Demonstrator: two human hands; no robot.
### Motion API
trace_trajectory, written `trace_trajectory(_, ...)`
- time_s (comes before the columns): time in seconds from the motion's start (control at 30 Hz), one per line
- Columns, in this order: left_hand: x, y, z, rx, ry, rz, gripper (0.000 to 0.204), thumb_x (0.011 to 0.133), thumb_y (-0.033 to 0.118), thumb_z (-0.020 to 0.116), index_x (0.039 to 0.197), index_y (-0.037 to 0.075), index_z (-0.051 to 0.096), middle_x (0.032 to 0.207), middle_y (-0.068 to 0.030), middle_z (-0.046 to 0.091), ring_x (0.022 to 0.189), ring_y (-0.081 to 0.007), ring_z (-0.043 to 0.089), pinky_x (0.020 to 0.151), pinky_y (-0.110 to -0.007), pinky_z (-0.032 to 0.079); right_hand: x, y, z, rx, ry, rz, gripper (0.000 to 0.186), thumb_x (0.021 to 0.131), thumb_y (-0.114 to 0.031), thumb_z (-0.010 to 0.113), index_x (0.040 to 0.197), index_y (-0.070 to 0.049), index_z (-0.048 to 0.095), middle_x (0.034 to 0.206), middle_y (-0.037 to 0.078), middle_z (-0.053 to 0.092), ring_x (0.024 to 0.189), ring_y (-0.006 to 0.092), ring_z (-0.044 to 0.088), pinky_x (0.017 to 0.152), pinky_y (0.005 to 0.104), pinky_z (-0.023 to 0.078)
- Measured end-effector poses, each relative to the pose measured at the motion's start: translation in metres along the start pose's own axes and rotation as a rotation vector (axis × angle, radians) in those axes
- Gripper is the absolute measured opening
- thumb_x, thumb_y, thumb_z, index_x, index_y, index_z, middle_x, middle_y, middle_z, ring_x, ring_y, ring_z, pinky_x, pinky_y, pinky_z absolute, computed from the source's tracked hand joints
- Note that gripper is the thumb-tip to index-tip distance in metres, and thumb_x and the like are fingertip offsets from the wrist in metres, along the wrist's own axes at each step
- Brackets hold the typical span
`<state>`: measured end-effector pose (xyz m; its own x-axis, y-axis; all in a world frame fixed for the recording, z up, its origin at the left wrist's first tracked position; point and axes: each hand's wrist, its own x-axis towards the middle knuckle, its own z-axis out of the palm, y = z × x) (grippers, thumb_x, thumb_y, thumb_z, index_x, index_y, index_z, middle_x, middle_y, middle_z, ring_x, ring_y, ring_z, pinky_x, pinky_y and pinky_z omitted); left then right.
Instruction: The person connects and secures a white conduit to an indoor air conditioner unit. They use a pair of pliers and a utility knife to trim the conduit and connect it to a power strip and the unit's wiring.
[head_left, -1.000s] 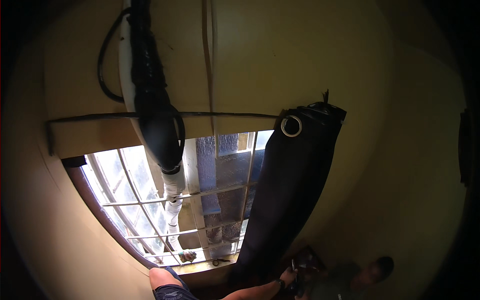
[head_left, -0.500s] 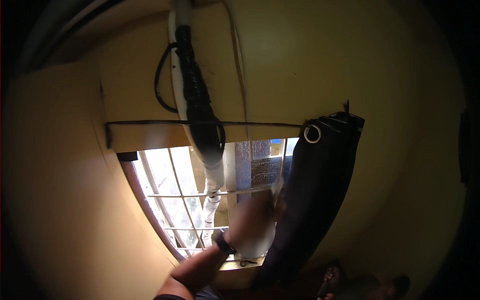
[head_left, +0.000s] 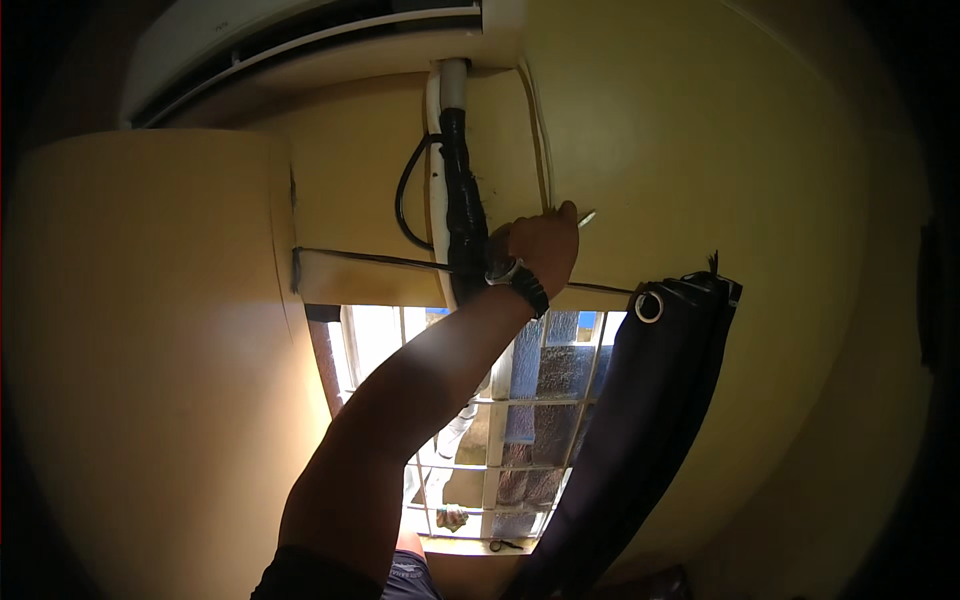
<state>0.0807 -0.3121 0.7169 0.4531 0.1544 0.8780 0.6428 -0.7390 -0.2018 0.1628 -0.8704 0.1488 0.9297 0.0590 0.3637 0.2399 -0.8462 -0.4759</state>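
Note:
My left hand (head_left: 542,248), with a watch (head_left: 518,283) on its wrist, is raised against the yellow wall above the window. Its fingers are curled closed around a slim object (head_left: 587,218). Only a pale, pointed tip shows past the thumb, so its kind is unclear. Just left of the hand runs a pipe bundle wrapped in black tape (head_left: 463,190). A thin pale cable (head_left: 540,130) comes down the wall to the knuckles. Part of the bundle is hidden behind my wrist and forearm. My right hand is out of the picture.
An air conditioner (head_left: 300,50) is mounted above. A black cord (head_left: 375,258) stretches across the window top. A dark curtain (head_left: 640,420) with a metal eyelet hangs bunched at right. The window (head_left: 500,400) has a white grille, and a crumpled cloth (head_left: 452,517) lies on its sill.
My left hand has risen from in front of the window to the wall beside the taped pipe. The view has tilted up, showing more air conditioner. Another person at lower right is no longer visible.

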Motion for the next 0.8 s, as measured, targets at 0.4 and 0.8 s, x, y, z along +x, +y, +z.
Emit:
trace_trajectory(0.4,0.069,-0.011,-0.06,-0.445,0.211,0.166,0.027,0.092,0.018,0.065,0.116,0.009,0.058,0.105,-0.0141,0.067,0.098,-0.037,0.068,0.08,-0.049,0.054,-0.016,0.09,0.059,-0.151,-0.146,0.124,0.107,0.078,-0.066,0.072,0.157,-0.014,0.023,0.158,0.023,0.032,0.145,0.0478,0.028,0.112,0.0654,0.032)
trace_trajectory(0.8,0.115,-0.061,-0.042,-0.205,0.208,0.181,0.032,0.091,0.003,0.058,0.123,0.009,0.053,0.106,-0.0144,0.064,0.096,-0.0356,0.069,0.076,-0.048,0.057,0.021,0.061,0.077,-0.133,-0.254,0.31,0.1,0.08,-0.055,0.075,0.155,-0.012,0.025,0.156,0.023,0.033,0.142,0.0432,0.035,0.109,0.0601,0.038)
